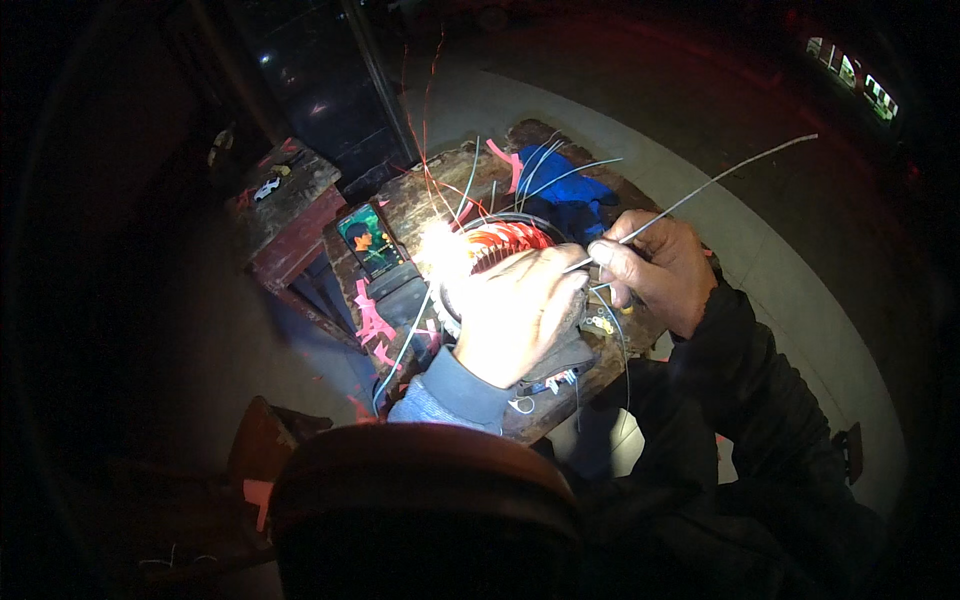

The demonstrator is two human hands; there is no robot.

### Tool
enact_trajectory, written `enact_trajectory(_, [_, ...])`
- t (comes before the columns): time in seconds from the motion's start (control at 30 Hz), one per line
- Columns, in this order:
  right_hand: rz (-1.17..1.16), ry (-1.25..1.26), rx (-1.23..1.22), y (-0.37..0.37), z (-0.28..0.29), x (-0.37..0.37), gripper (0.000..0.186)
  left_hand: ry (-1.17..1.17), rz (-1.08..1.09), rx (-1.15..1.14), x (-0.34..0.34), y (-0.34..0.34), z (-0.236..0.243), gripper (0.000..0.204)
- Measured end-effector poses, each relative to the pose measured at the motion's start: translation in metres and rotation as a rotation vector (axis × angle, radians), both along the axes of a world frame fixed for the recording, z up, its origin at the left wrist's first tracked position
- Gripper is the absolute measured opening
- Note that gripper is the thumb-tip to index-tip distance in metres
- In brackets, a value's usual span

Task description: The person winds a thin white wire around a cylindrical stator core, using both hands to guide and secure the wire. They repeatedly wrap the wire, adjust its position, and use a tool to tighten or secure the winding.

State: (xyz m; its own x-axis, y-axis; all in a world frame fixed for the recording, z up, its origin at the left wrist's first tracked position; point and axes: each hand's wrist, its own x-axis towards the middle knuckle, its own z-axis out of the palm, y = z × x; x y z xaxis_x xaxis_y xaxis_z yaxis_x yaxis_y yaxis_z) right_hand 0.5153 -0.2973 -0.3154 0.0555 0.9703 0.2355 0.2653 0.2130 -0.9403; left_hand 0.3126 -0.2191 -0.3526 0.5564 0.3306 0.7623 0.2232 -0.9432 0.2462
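Observation:
A motor stator (450,300) with red-orange windings (508,240) sits on a worn wooden bench, partly washed out by a bright light. My left hand (525,305) lies over its near side, thumb and finger closed on the end of a thin grey wire-like strand. My right hand (655,268) pinches the same strand (720,180) just to the right, and its long free part slants up to the far right. Whether it is bare wire or sleeving I cannot tell. Pale wires (548,160) and thin copper-red wires (430,150) stand up from behind the stator.
A phone (370,240) showing a picture leans at the left of the bench (400,195). Pink scraps (372,318) lie near it. Blue cloth (565,180) is bunched at the back. Another small table (300,235) stands left. A dark rounded shape (420,500) fills the lower middle.

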Motion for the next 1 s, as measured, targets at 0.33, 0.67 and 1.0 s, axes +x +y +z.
enact_trajectory(0.33, [-0.179, 0.120, 0.150, -0.014, -0.011, 0.008, 0.039, -0.064, -0.154, -0.261, 0.013, -0.007, -0.010, 0.014])
enact_trajectory(0.67, [-0.384, 0.270, 0.415, -0.033, 0.027, 0.112, 0.038, -0.048, -0.161, -0.305, 0.010, -0.011, -0.007, 0.010])
enact_trajectory(1.0, [-0.232, 0.337, 0.599, -0.049, -0.006, 0.114, 0.051, -0.245, -0.197, -0.427, 0.010, -0.011, -0.008, 0.012])
